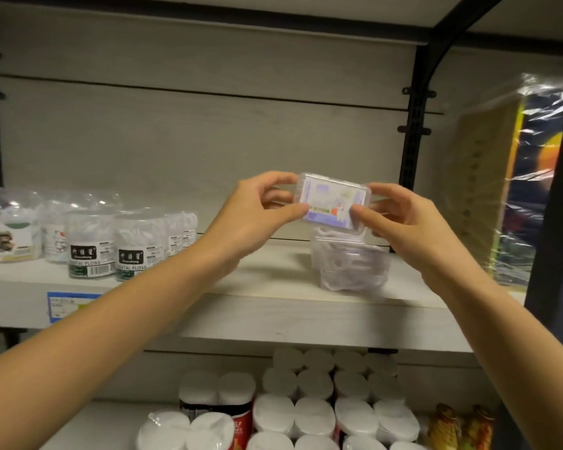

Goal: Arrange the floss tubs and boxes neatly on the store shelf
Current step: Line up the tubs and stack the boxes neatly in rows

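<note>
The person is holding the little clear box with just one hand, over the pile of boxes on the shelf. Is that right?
Not quite. Two hands hold it, not one: the left hand and the right hand each pinch one end of the clear box. It is over the pile of boxes on the shelf. The head view shows this.

Floss box (333, 201): label print blurred, unreadable; its ends are covered by the left hand (257, 212) and right hand (400, 219). Stack of clear boxes (351, 264) below: top hidden by the held box, right side by the right hand. Far-left tub (0, 225) cut by the frame edge. Price tag (69, 308) blurred, right part under the left forearm. Lower-shelf canisters (306, 417) cut off at the bottom edge.
</note>
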`<state>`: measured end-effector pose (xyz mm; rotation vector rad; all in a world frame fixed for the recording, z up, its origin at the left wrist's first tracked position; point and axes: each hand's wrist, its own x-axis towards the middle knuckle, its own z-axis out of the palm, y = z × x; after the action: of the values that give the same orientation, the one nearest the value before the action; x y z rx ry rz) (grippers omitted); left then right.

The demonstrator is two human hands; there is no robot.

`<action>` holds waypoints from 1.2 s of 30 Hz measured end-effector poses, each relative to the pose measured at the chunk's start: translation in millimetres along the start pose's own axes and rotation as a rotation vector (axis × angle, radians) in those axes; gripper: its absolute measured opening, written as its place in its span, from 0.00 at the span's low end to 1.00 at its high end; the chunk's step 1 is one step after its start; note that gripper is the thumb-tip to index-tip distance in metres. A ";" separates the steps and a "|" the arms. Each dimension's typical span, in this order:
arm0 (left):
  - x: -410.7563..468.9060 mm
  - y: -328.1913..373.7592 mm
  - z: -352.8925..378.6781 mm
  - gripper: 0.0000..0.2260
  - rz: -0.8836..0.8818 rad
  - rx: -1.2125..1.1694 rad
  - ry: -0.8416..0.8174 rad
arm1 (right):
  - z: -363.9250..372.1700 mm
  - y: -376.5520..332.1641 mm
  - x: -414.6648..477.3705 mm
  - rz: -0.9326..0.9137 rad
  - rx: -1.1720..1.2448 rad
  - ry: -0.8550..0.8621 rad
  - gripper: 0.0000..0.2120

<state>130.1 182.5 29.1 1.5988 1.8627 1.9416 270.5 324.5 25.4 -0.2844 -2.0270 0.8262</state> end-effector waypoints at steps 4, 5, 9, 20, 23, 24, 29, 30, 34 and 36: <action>-9.9 -0.2 -41.8 0.11 -0.058 0.214 -0.110 | 21.3 -24.9 5.4 -0.050 -0.149 -0.208 0.16; -10.3 -0.5 -52.0 0.10 -0.078 0.299 -0.139 | 28.1 -30.4 7.9 -0.067 -0.189 -0.246 0.15; -8.1 1.5 -82.4 0.11 -0.068 0.758 -0.174 | 58.6 -42.0 18.7 -0.085 -0.331 -0.359 0.16; -4.7 -12.1 -97.2 0.15 0.026 1.347 -0.366 | 102.3 -38.5 16.5 -0.067 -0.492 -0.549 0.16; -3.0 -12.8 -100.1 0.15 0.059 1.319 -0.364 | 102.4 -40.8 19.6 -0.144 -0.530 -0.490 0.19; -1.6 -12.9 -100.7 0.15 0.068 1.325 -0.367 | 104.4 -41.1 21.2 -0.168 -0.543 -0.482 0.17; 14.1 -17.6 -97.6 0.13 0.086 1.455 -0.347 | 133.1 -34.8 37.3 -0.232 -0.676 -0.418 0.13; 18.6 -20.0 -96.7 0.13 0.075 1.481 -0.349 | 139.3 -32.6 42.0 -0.235 -0.700 -0.411 0.13; 34.0 -30.0 -94.6 0.13 0.019 1.559 -0.363 | 156.3 -25.6 58.8 -0.208 -0.772 -0.408 0.12; 38.4 -34.0 -93.3 0.13 0.017 1.595 -0.352 | 161.0 -25.0 63.2 -0.196 -0.795 -0.405 0.13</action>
<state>31.5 147.7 49.3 1.7479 3.2358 -0.3024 106.2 265.2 23.7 -0.3660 -2.6475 -0.0964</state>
